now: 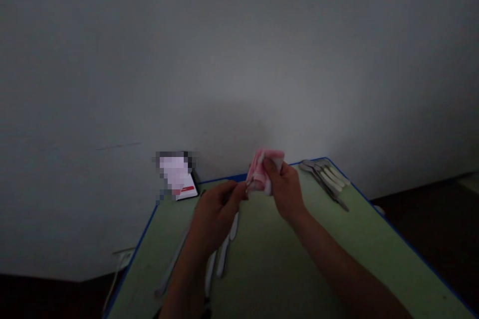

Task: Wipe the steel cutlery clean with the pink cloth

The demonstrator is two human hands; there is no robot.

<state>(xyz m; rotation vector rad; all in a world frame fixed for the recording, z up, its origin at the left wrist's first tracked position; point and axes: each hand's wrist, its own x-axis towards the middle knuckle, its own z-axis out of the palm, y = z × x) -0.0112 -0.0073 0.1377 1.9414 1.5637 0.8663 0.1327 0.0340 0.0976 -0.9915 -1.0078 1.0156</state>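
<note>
Filling the background beyond the left hand (215, 209) and the right hand (286, 187), a grey wall (239, 50) stands as the largest surface I can see. Next in size, a green table (277, 264) with blue edging extends beneath both hands and forearms, its far edge near the wall.

The hands come next, raised above the far part of the table, close together. To the left of and under the left forearm lies a group of long metal utensils (222, 259); some protrude on the forearm's right side, and one lies along its left side, partly covered. To the right of the right hand, a second group of cutlery (331, 177) is laid side by side, several pieces having white handles.

Left of the left hand, and slightly beyond it, a phone (190, 187) is positioned at the table's far left; part of its screen is obscured.

Smaller still, a pink and white cloth (258, 169) is located in the right hand, which is clamped on it, thumb on the near face. The left fingertips are pinched together on a thin item (248, 188) at the cloth's lower left edge; its type cannot be determined.
</note>
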